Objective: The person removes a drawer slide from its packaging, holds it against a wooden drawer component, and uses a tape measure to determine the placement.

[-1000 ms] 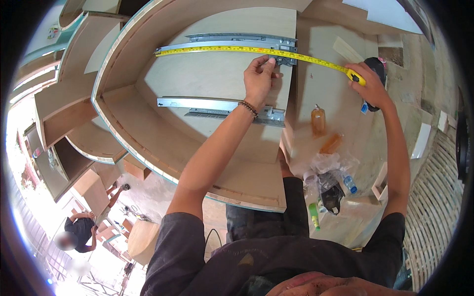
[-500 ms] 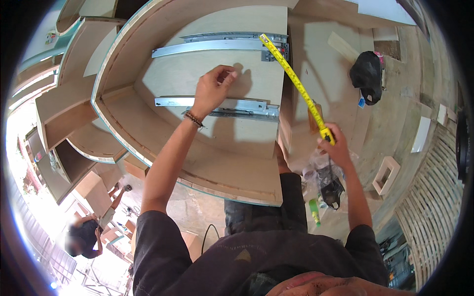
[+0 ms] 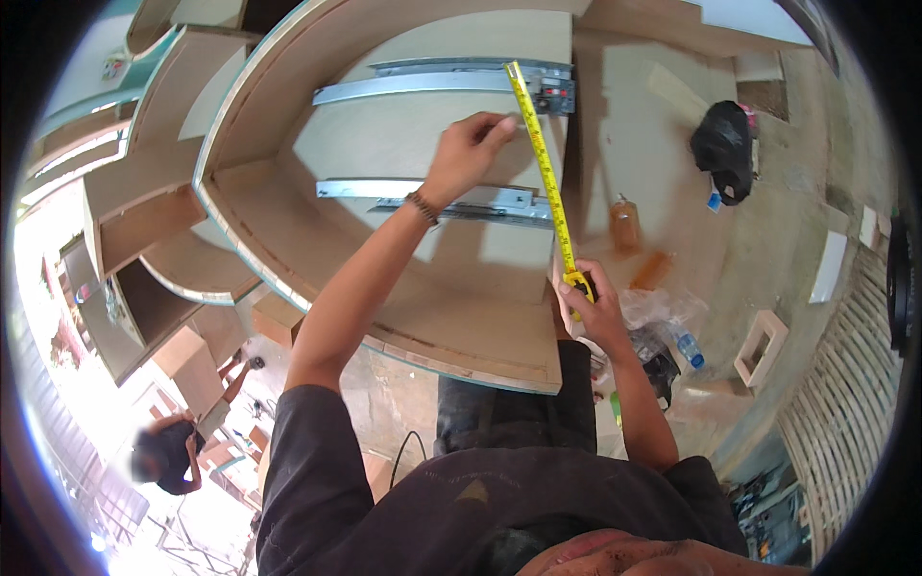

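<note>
A person's right hand (image 3: 597,312) gripped a yellow tape measure (image 3: 579,284) case near the cabinet panel's (image 3: 451,288) front edge, its blade running up across the lower drawer slide (image 3: 442,197) to the upper drawer slide (image 3: 451,79). Beyond, left hand (image 3: 466,154) fingers pinched together beside the blade, apparently marking a measurement; reading it off accurately seemed the next requirement.

The person wears a dark grey short-sleeved cloth shirt (image 3: 451,499) with a small pale mark on the front, and dark trousers (image 3: 509,408). Both arms are bare below the short sleeves. A thin beaded bracelet (image 3: 421,206) goes around the left wrist. The left hand (image 3: 466,154) and the right hand (image 3: 595,312) have no gloves.
</note>
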### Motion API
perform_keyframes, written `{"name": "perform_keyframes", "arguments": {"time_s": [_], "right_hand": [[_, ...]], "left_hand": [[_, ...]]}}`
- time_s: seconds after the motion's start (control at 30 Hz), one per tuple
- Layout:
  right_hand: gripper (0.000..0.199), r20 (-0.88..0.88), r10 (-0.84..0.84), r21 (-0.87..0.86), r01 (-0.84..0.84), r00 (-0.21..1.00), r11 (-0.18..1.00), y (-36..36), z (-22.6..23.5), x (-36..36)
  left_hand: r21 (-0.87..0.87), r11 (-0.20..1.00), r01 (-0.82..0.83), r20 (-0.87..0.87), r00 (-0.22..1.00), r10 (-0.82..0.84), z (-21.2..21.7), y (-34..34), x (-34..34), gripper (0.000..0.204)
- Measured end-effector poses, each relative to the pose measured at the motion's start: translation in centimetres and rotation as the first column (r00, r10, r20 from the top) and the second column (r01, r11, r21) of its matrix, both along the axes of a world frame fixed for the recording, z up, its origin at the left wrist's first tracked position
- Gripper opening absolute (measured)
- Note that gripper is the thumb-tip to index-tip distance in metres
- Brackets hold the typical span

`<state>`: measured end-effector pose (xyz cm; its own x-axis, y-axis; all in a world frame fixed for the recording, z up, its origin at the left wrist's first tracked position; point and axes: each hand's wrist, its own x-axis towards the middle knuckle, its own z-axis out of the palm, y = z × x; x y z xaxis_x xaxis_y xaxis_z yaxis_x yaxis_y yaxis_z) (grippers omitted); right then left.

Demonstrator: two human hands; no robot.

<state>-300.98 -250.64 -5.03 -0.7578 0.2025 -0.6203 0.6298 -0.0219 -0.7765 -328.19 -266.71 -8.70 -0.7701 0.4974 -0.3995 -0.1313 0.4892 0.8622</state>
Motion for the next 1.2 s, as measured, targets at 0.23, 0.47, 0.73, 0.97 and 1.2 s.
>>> {"name": "perform_keyframes", "arguments": {"time_s": [0.23,0.47,0.73,0.97,1.2], "right_hand": [[0.038,-0.107,-0.080,-0.002,0.080,0.991,0.997,-2.5,-1.2,-1.1],[0.042,0.022,0.032,0.121,-0.035,0.999,0.992,-3.6,0.5,-1.4],[0.044,0.088,0.000,0.014,-0.001,0.996,1.000,-5.3,0.0,-1.1],[0.046,-0.001,0.164,0.257,-0.158,0.986,0.953,-3.5,0.8,-1.0],[0.053,0.190,0.398,0.484,-0.438,0.898,0.757,5.1,3.7,-1.2]], "left_hand": [[0.182,0.983,-0.003,-0.015,1.000,0.005,-0.5,1.1,1.4,0.034],[0.152,0.979,-0.133,0.305,0.949,0.082,1.6,-0.8,1.0,0.026],[0.074,0.995,-0.062,0.333,0.942,0.034,-0.3,-2.1,0.2,0.022],[-0.023,0.986,-0.166,0.403,0.901,0.161,0.6,-5.6,-0.8,0.024],[-0.195,0.921,-0.336,0.571,0.725,0.385,1.6,-17.6,-4.5,0.017]]}}
